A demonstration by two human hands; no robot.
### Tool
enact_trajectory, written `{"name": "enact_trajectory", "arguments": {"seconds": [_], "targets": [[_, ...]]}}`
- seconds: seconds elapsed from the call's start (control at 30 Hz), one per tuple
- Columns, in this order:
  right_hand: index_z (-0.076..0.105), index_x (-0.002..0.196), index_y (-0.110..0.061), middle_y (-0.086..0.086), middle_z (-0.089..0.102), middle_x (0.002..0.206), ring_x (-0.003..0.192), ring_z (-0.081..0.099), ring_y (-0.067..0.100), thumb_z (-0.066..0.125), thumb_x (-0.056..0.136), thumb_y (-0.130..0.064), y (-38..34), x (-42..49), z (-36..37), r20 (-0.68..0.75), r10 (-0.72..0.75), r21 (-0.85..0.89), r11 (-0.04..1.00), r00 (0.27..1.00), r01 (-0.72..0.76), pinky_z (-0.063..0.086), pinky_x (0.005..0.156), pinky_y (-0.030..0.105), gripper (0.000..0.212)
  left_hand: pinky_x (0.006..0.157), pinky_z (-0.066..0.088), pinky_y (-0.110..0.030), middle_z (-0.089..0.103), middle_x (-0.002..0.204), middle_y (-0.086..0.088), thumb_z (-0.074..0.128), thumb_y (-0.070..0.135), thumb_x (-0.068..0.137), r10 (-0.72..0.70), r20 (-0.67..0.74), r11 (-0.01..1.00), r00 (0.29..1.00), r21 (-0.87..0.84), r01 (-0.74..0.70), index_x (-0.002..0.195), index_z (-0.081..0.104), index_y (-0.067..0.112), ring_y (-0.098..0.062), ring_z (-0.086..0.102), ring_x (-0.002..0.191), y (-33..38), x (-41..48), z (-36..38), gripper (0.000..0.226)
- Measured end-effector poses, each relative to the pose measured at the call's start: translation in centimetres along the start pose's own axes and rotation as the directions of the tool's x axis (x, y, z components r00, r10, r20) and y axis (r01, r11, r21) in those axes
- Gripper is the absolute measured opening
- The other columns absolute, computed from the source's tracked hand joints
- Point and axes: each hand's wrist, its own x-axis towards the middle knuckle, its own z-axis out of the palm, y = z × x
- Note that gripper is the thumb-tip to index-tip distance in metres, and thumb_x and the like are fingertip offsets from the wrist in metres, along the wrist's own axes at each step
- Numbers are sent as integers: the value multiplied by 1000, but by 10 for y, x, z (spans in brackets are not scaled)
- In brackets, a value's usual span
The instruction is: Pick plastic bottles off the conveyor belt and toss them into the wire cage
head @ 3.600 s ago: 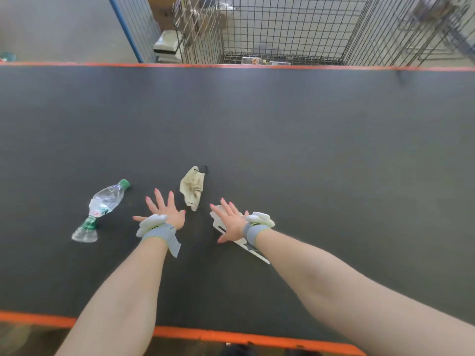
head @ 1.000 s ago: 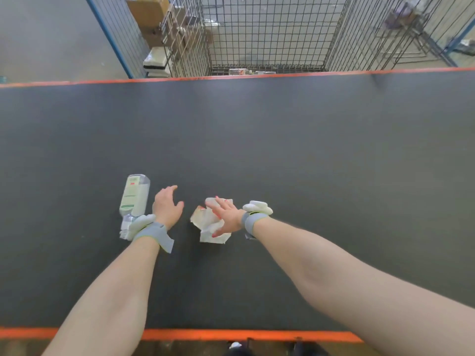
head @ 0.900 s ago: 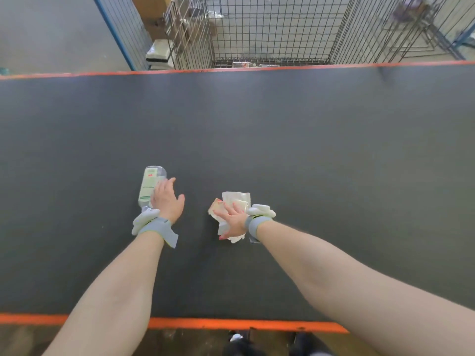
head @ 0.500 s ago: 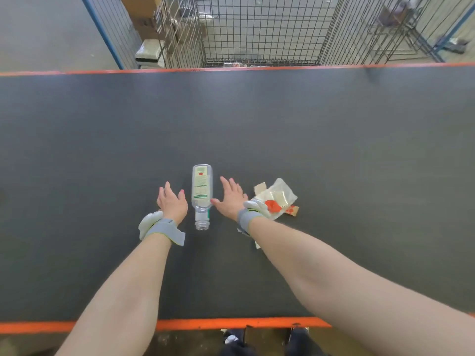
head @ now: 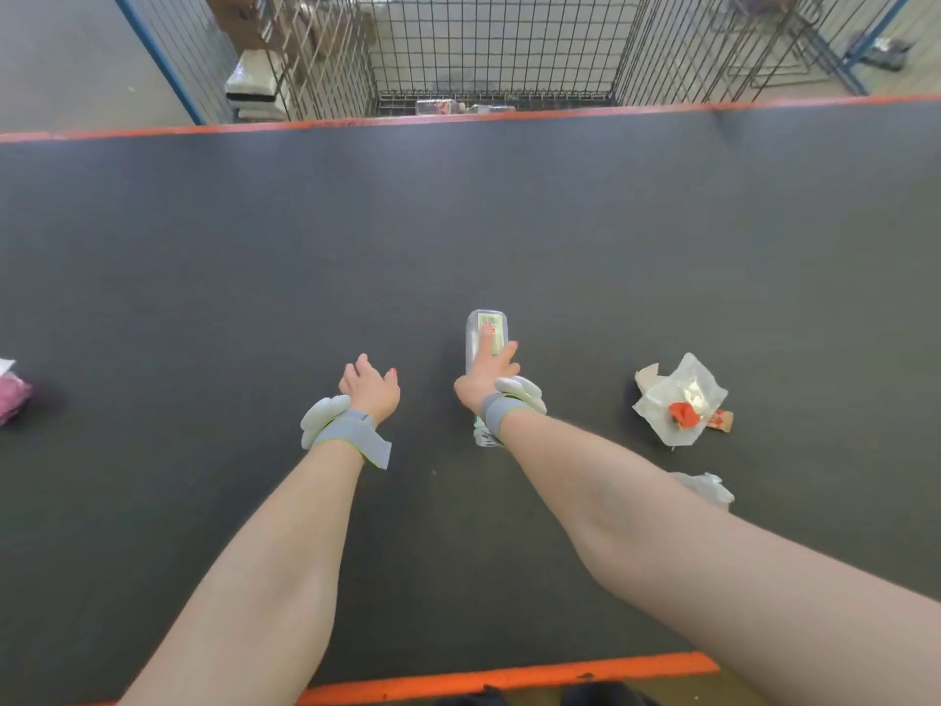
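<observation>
A clear plastic bottle [head: 496, 321] with a white and green label lies lengthwise on the dark conveyor belt [head: 509, 221], its cap end hidden under my wrist. My right hand [head: 486, 372] rests on top of it, fingers stretched along the label. My left hand [head: 369, 387] hovers a little to the left of the bottle, fingers loosely curled, holding nothing. The wire cage [head: 499, 43] stands beyond the belt's far orange edge, with a few bottles [head: 443, 107] on its floor.
A clear plastic wrapper [head: 680, 400] with a red scrap and cardboard lies right of the bottle. Crumpled clear film [head: 705, 486] shows beside my right forearm. A pink item [head: 12, 400] sits at the left edge. Orange strips border the belt near and far.
The bottle and wrapper have drifted right along the belt. My right hand moved from beside the bottle onto its top. A pink item has come in at the left.
</observation>
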Motion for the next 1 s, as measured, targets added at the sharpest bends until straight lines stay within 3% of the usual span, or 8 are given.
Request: {"name": "enact_trajectory", "arguments": {"seconds": [0.2,0.3,0.4,0.5,0.53,0.67,0.83,1.0], "targets": [[5,150,-32,11,28,130,114,40,35,52,83,-26,-50,75,-51,-61,-20,235,972,998,34,33,90,44,82,118,14,-46,9,159,-11,40,29,101,37,-36,999,999,-6,-38,153,10,9,-29,7,147,81,57,-18,63],[14,149,-22,14,33,135,126,40,37,56,87,-32,-88,125,-102,2,2,391,920,1000,-2,34,105,43,76,119,12,-46,7,159,-11,40,28,101,47,-54,999,997,-11,-47,153,8,9,-29,5,147,118,93,-35,64],[27,145,-14,15,40,143,133,40,33,55,92,-40,-148,187,-173,-72,9,586,810,997,35,30,111,38,65,119,11,-46,4,160,-11,41,29,101,61,-87,998,994,-23,-63,153,7,9,-28,2,147,156,141,-54,65],[4,154,-19,12,23,156,139,31,36,63,87,-51,-207,233,-239,-18,-111,797,598,994,81,30,113,49,95,118,11,-44,4,160,-10,40,28,101,99,-135,994,986,-38,-105,153,7,10,-26,2,147,186,183,-63,65],[-3,155,-22,9,16,159,141,28,37,65,85,-52,-218,245,-248,12,-159,808,582,987,84,34,110,52,102,118,12,-43,4,160,-10,41,27,101,112,-140,992,984,-41,-118,153,6,11,-26,3,147,192,194,-63,65],[-1,155,-22,14,17,158,143,24,33,62,89,-46,-219,258,-212,0,-209,648,745,978,159,31,114,48,95,118,9,-42,1,160,-10,41,26,101,132,-93,991,987,34,-129,154,4,12,-25,-1,148,196,201,-51,66],[-2,155,-26,14,12,158,145,22,33,59,92,-44,-159,220,-126,199,-219,366,921,955,135,22,117,47,90,119,5,-51,-9,160,-11,39,30,101,84,35,961,996,262,-90,154,-1,14,-28,-12,148,154,162,-36,68],[-3,155,-29,5,-5,162,148,12,30,60,92,-41,-113,149,-79,298,-250,161,964,921,210,16,117,42,90,117,7,-58,-14,160,-8,43,36,98,-36,74,919,997,394,4,154,-3,19,-30,-17,147,98,102,-34,74]]}}
